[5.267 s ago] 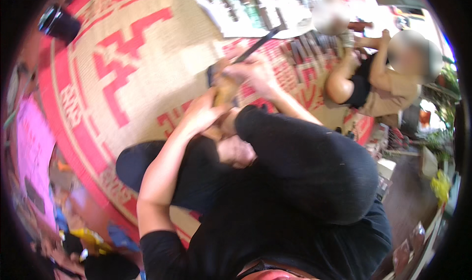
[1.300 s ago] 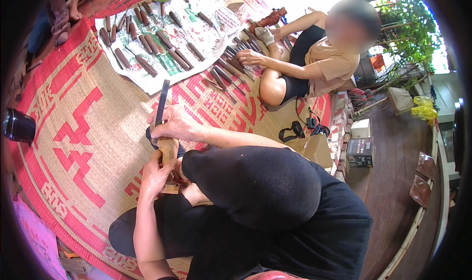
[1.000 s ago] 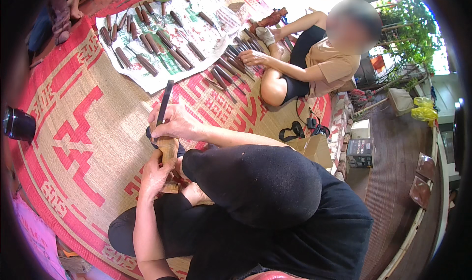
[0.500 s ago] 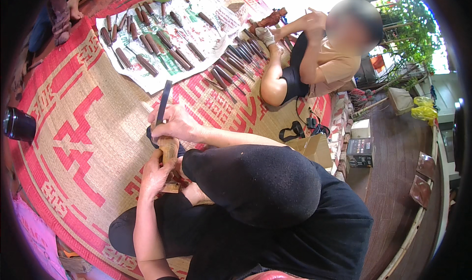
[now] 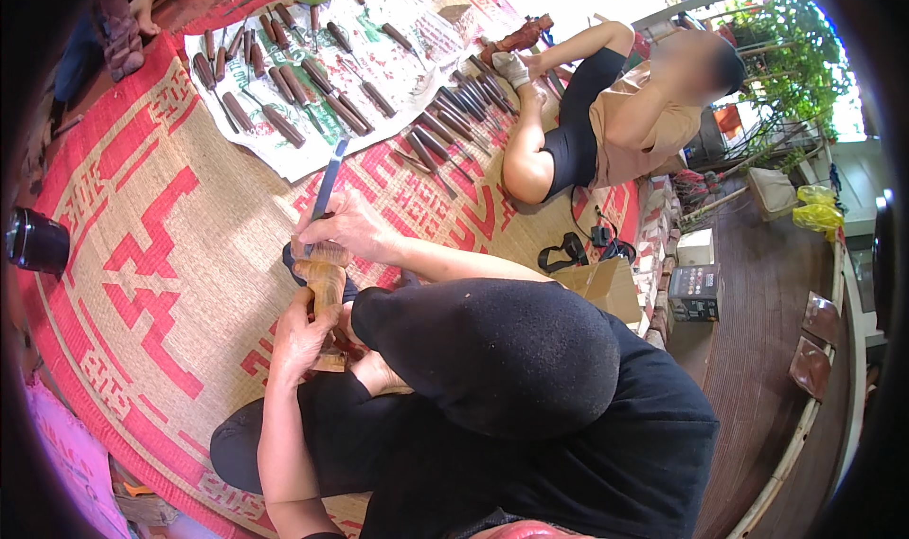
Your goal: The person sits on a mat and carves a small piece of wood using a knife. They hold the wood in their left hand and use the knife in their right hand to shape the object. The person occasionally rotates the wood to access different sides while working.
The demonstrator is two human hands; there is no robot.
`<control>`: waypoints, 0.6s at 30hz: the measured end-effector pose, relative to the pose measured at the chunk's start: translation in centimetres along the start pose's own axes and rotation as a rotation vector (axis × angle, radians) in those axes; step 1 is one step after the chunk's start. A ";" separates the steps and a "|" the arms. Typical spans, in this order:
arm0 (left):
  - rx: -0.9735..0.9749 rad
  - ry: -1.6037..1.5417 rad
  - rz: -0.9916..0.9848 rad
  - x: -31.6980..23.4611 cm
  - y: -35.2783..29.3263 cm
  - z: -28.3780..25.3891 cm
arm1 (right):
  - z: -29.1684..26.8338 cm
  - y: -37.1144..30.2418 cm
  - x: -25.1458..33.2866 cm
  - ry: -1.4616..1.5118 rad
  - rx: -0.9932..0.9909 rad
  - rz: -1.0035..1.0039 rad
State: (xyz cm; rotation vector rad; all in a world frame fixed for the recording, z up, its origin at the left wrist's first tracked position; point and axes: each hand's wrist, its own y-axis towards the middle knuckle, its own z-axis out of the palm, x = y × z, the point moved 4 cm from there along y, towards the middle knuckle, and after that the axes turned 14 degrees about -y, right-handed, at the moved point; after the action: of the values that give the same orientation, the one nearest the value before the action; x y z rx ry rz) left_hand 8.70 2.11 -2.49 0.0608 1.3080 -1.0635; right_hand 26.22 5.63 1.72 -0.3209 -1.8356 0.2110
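Note:
My left hand (image 5: pixel 298 338) is closed around a carved piece of light brown wood (image 5: pixel 327 281), held low between my legs. At the upper end of the wood, my right hand (image 5: pixel 352 230) grips a flat, narrow, dark file-like bar (image 5: pixel 329 181) between thumb and fingers. The bar's free end points up and away, toward the sheet of tools, and catches the light. Its lower end is at the wood, partly hidden by my fingers. My raised knee (image 5: pixel 492 350) in black cloth stands just right of the work.
Several wood-handled carving tools (image 5: pixel 283 125) lie on a printed white sheet (image 5: pixel 294 165), with more beside it on the red and straw mat (image 5: pixel 142 255). A person (image 5: pixel 634 122) sits at the far right. A black cylinder (image 5: pixel 38 240) stands left; an open cardboard box (image 5: pixel 606 288) is right.
The bar's free end has swung right and my right hand has shifted slightly right, uncovering more of the wood's top. The seated person has leaned back, with one hand now near the head.

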 end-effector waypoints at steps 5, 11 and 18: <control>-0.003 0.001 -0.039 -0.5 -0.3 0.0 | 1.2 -0.3 0.1 -0.024 0.032 -0.111; -0.017 0.077 0.036 0.7 0.4 -0.4 | 0.1 -0.3 0.0 -0.158 -0.019 -0.125; -0.009 0.028 -0.057 -0.5 -0.3 -0.1 | 1.2 -0.5 0.3 -0.094 -0.001 -0.154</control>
State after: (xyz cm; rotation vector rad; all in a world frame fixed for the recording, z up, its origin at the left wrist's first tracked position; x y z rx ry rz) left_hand 8.48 2.23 -1.96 0.0312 1.3463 -1.1087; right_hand 24.97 5.30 1.85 -0.1714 -1.9437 0.1196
